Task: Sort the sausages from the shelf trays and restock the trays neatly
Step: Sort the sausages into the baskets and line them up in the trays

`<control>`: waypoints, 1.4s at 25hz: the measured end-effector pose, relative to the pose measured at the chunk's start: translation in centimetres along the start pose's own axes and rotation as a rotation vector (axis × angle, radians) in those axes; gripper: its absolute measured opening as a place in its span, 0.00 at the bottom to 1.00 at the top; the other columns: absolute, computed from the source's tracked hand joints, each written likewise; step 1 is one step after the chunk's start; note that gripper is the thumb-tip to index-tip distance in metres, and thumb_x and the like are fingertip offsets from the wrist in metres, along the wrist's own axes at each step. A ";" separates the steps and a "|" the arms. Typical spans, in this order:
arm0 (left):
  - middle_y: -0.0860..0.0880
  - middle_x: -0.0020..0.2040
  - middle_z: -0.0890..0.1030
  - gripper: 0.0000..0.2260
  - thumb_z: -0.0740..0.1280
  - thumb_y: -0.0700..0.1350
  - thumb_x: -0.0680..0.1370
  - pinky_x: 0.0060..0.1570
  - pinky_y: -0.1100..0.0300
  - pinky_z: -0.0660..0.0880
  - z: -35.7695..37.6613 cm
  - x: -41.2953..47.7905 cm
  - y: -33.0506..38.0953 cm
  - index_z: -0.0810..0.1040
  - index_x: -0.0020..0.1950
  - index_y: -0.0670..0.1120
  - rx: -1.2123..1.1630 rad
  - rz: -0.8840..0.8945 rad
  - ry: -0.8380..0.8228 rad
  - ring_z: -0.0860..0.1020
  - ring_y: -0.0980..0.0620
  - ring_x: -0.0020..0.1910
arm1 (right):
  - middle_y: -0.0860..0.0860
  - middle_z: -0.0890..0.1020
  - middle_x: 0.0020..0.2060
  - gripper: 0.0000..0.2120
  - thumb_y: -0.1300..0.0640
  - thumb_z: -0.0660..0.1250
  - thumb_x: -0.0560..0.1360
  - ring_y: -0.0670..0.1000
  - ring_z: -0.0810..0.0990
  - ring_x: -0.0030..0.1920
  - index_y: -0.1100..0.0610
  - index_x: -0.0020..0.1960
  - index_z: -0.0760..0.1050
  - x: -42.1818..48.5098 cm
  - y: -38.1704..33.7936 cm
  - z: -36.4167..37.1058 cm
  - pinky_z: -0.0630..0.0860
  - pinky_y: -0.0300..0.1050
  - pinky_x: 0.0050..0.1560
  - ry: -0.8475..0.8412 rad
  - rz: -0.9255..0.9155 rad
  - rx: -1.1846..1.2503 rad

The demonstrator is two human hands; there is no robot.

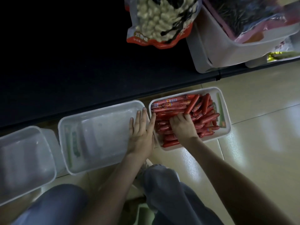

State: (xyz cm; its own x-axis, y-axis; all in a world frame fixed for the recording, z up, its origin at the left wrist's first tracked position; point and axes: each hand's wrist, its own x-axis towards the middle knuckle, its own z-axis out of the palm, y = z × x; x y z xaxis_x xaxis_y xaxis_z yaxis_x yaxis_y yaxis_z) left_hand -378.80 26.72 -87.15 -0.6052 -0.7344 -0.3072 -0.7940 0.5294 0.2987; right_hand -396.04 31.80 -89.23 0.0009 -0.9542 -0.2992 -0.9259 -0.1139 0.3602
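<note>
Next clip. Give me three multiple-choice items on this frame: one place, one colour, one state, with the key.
1. Where are the sausages? A on the shelf B in the right tray C in a bag
2. Their wrappers are: A green B red C white
3. The left hand is: A a fist B gripping a bag C flat, open
Key: B, they heap in that tray under the right hand; B, all show red; C, its fingers lie straight.

Floor (259, 127) under me: glossy beige tile, thin dark grout lines, soft white glare streaks on the right. Ahead, dark shelf (65, 62), nearly black, front edge running diagonally. Dim overall. Snack bag (159, 21) and white bin (227, 51) sit on it, upper right.
</note>
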 end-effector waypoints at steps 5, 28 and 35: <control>0.42 0.76 0.35 0.34 0.57 0.42 0.77 0.74 0.46 0.37 -8.1 -2.0 1.0 0.39 0.78 0.48 -0.200 -0.081 0.139 0.36 0.44 0.76 | 0.52 0.80 0.38 0.14 0.61 0.75 0.61 0.55 0.76 0.41 0.57 0.46 0.79 -0.8 3.7 -8.8 0.69 0.49 0.43 0.280 0.075 0.141; 0.47 0.51 0.81 0.20 0.67 0.50 0.73 0.53 0.56 0.77 -34.6 -32.2 -11.6 0.73 0.62 0.45 -2.157 -0.085 0.921 0.79 0.50 0.54 | 0.48 0.75 0.56 0.23 0.50 0.58 0.72 0.50 0.70 0.55 0.56 0.66 0.69 -8.7 -20.5 -53.1 0.58 0.43 0.48 0.647 -0.566 0.607; 0.43 0.43 0.79 0.11 0.68 0.48 0.72 0.39 0.58 0.80 -36.7 -39.8 -17.7 0.75 0.48 0.42 -2.335 -0.295 0.822 0.82 0.48 0.40 | 0.37 0.70 0.57 0.23 0.57 0.50 0.78 0.41 0.67 0.58 0.42 0.71 0.61 -10.7 -24.9 -56.4 0.60 0.34 0.60 0.452 -0.921 0.979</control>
State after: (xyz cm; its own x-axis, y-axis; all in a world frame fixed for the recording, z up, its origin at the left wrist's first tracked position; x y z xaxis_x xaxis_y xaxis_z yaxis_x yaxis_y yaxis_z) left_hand -338.52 30.99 -47.02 0.0255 -0.9041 -0.4265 0.8061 -0.2337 0.5436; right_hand -351.71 29.25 -45.20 0.6846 -0.6712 0.2843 -0.4110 -0.6776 -0.6099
